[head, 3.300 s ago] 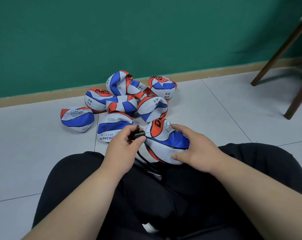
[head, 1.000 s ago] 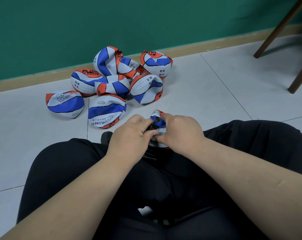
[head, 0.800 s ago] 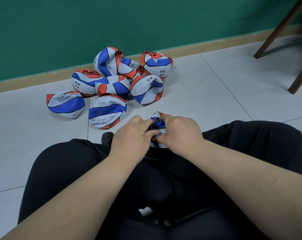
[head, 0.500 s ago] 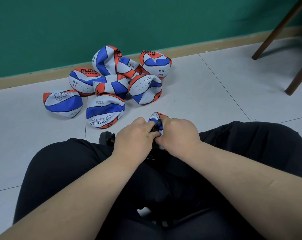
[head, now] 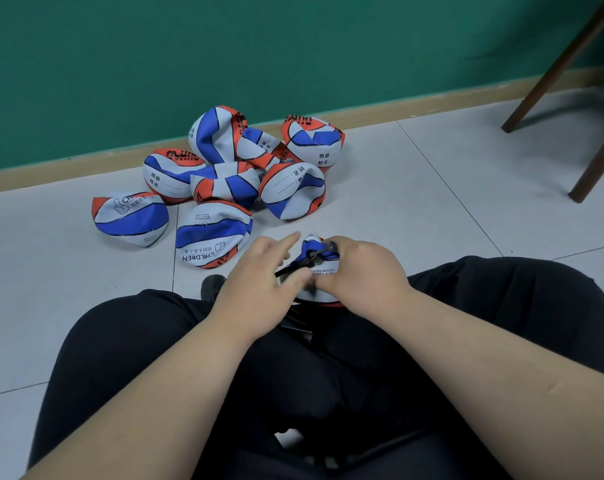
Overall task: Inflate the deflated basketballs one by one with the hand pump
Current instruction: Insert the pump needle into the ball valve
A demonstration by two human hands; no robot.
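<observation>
Curling round the deflated basketball (head: 323,270), the right hand (head: 363,275) is gripping it and keeping it on the lap, between the two thighs, with its fingertips closing at the top of the ball where the black nozzle (head: 328,249) is sitting. The left hand (head: 259,289) is resting just beside it, with the index finger stretching straight forward and the other fingers lying loosely. The thin black hose (head: 293,266) of the hand pump is running from under this hand to the nozzle, and I cannot tell whether the thumb is pinching the hose or only touching it. Behind everything, the green wall (head: 120,64) is filling the upper part of the view, and a tan skirting board (head: 363,112) is running along its foot. The pale tiled floor (head: 432,188) is spreading below it. The person is sitting with legs in black trousers (head: 155,341) opening to both sides. In front of the knees, a heap of eight other flat balls (head: 290,192), white, blue and orange, is lying on the floor near the wall, some leaning on each other, and one (head: 131,216) is lying a little apart at the left. At the far right two brown wooden legs (head: 563,60) are standing on the tiles. A small dark object (head: 212,285) is showing just beside the left wrist, too hidden to identify.
</observation>
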